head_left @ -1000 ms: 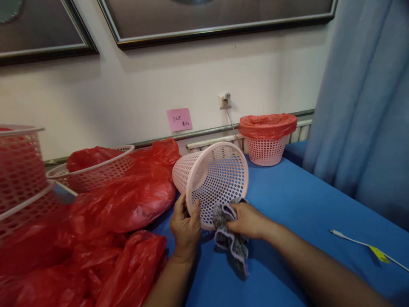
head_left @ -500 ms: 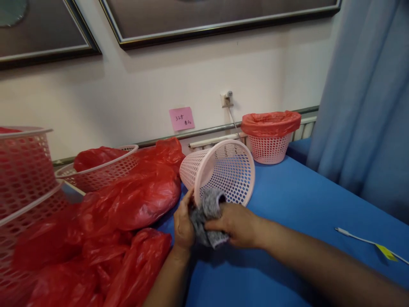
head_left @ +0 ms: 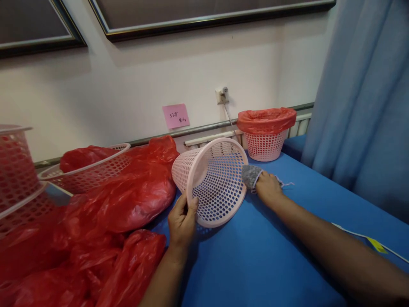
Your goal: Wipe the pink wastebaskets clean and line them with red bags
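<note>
A pink perforated basket lies tipped on its side on the blue surface, its round mouth facing me. My left hand grips the lower left of its rim, thumb on the inside. At the right side of the rim, my right hand is closed on a grey cloth, which touches or nearly touches the basket's outer edge. White threads hang from the cloth beside my fingers.
Red plastic bags cover the left side, near more pink baskets. A red-lined basket stands behind at the right. A white cable lies at the right, and a blue curtain hangs beyond.
My right hand has moved right with the grey cloth, from the basket's lower left rim to its right side. My left hand now shows clearly on the rim.
</note>
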Available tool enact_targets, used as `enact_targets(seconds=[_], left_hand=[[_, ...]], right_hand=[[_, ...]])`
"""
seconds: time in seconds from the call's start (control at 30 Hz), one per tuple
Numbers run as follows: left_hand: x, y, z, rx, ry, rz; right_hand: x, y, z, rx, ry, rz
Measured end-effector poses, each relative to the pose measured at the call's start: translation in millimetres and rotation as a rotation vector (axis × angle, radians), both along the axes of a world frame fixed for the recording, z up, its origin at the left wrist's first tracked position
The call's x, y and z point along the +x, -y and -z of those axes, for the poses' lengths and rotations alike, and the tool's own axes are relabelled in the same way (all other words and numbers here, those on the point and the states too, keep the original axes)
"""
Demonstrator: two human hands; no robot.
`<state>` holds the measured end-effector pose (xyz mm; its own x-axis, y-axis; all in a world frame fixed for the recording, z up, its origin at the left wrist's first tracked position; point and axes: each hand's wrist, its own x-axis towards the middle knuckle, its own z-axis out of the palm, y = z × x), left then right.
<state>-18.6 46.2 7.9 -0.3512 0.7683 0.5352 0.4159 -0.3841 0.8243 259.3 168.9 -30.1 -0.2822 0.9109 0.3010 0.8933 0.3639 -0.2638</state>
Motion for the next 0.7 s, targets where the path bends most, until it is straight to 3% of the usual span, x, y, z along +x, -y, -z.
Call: enact_targets(seconds=[0.1, 0.23, 0.37, 0.53, 0.7], left_hand=[[-0.8, -0.4, 1.4, 0.004, -0.017, -0.002], [0.2, 0.1, 3.1, 0.017, -0.033, -0.011], [4.0, 2.2, 1.8, 0.032, -0.05, -0.023], [8.9, 3.2, -0.4, 0.056, -0.064, -0.044], [12.3, 1.9, -0.5, 0.072, -0.066, -0.056]], right_hand=[[11.8, -9.8, -3.9, 0.068, -0.052, 0.101], [-2.8, -1.5, -3.6, 0.177, -0.202, 0.046], [-26.6, 15.1, 1.6, -0.038, -0.151, 0.048], [-25.3, 29.5, 2.8, -0.145, -0.201, 0.075], [-45.3, 61.3, 1.9, -0.339, -0.409, -0.108]])
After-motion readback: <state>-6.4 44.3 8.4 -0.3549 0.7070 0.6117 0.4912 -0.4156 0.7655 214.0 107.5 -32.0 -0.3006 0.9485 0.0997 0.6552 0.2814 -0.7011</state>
